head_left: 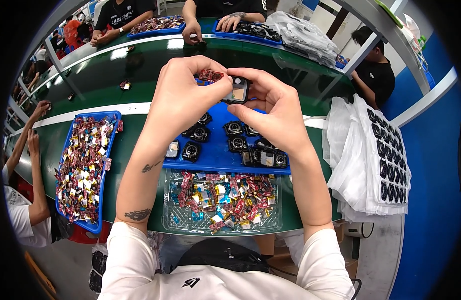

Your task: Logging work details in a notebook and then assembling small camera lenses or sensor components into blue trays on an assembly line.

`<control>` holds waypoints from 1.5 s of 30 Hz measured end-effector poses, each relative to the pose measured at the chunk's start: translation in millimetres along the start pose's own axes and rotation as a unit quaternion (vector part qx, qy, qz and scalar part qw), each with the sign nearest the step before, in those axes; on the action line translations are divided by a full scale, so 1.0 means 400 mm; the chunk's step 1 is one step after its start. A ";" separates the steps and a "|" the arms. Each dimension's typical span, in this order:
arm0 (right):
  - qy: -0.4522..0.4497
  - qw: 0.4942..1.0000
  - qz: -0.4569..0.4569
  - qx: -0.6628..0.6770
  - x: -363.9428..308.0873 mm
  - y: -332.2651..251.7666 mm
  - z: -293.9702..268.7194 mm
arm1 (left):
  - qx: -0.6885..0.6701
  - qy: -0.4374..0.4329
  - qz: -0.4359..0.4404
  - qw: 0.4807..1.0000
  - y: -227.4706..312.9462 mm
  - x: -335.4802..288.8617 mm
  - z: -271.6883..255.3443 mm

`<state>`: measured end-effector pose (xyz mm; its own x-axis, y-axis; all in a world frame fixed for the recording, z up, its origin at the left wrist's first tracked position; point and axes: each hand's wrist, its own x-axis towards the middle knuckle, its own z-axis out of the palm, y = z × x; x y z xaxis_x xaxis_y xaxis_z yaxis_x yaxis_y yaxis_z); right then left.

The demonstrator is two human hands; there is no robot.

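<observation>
Both my hands are raised over the blue tray [215, 152], close together. My left hand [188, 82] pinches a small red circuit board [210, 76] between thumb and fingers. Beside it, my right hand [275, 100] grips a black smartwatch case [238, 90] by its edge, its inside showing grey and tan. The two parts are side by side; whether a wire joins them I cannot tell. Several black watch cases [191, 151] lie on the blue tray below. Nearer to me, a clear plastic tray [168, 220] holds a heap of red boards with silver and yellow battery pieces.
At left stands a blue bin [115, 145] heaped with similar boards. White sheets with black watch parts [388, 155] are stacked at right. Across the green conveyor [155, 65], co-workers' hands work near other blue trays [250, 34]. Metal frame posts [415, 107] rise at right.
</observation>
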<state>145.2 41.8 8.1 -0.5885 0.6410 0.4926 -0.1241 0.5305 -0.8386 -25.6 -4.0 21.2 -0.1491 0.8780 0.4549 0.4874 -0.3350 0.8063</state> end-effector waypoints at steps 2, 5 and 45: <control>0.003 1.000 -0.009 -0.006 0.000 0.001 0.003 | 0.018 0.022 0.006 1.000 0.008 -0.005 0.004; 0.016 1.000 -0.005 0.007 -0.001 0.000 0.006 | 0.068 0.058 0.072 0.993 0.009 -0.008 0.012; 0.194 0.977 -0.076 0.047 -0.004 -0.017 0.011 | -0.266 -0.019 -0.033 0.963 0.037 -0.023 0.033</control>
<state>143.6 34.8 12.1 -0.2137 0.7305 0.6486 -0.2696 0.5940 -0.7579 -5.7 -12.6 24.0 -0.1277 0.9120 0.3899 -0.0333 -0.3968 0.9173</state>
